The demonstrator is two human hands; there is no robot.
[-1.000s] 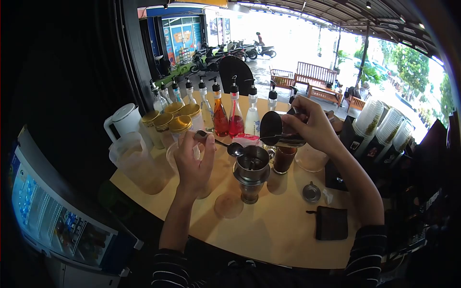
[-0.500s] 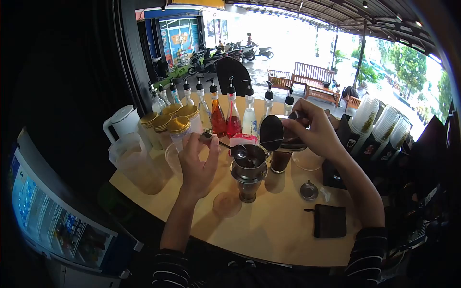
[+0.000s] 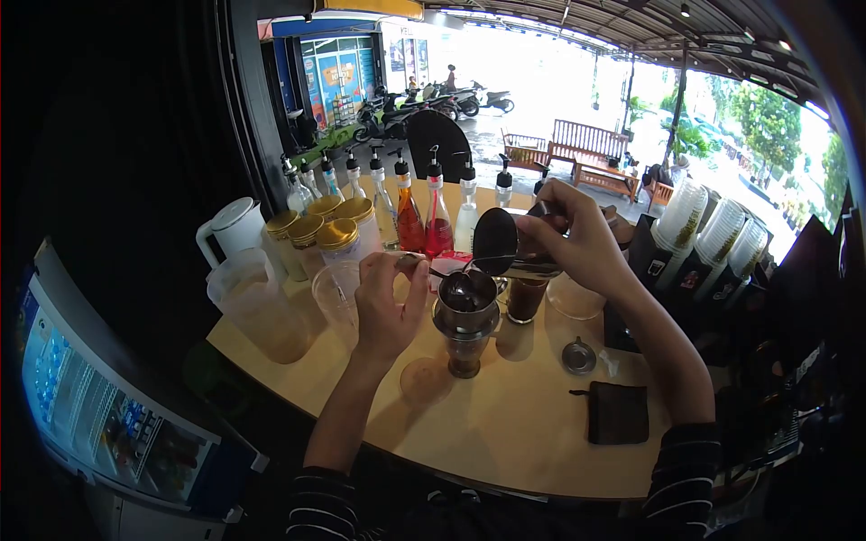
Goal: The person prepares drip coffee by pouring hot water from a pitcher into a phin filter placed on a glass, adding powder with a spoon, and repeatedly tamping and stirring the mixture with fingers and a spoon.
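My left hand [image 3: 390, 302] pinches the dark handle of a spoon [image 3: 459, 285], whose bowl is over the mouth of a metal drip filter [image 3: 467, 317]. The filter sits on a glass [image 3: 465, 358] on the table. My right hand [image 3: 577, 239] grips a metal pitcher [image 3: 534, 268] by its handle, tilted left with its round dark lid [image 3: 495, 242] raised. The pitcher's spout is close to the spoon; a thin stream there is hard to make out. Behind the filter stands a glass of dark liquid [image 3: 526, 299].
Pump bottles [image 3: 438, 221] line the table's back [image 3: 505, 433]. Gold-lidded jars [image 3: 338, 236], a white jug [image 3: 236, 225] and a clear pitcher [image 3: 257, 302] stand left. Right are a small metal lid [image 3: 578, 356], a dark pouch [image 3: 618, 414] and stacked cups [image 3: 681, 216].
My left hand has moved right, bringing the spoon from the filter's left rim to over its mouth. The pitcher in my right hand has shifted slightly left.
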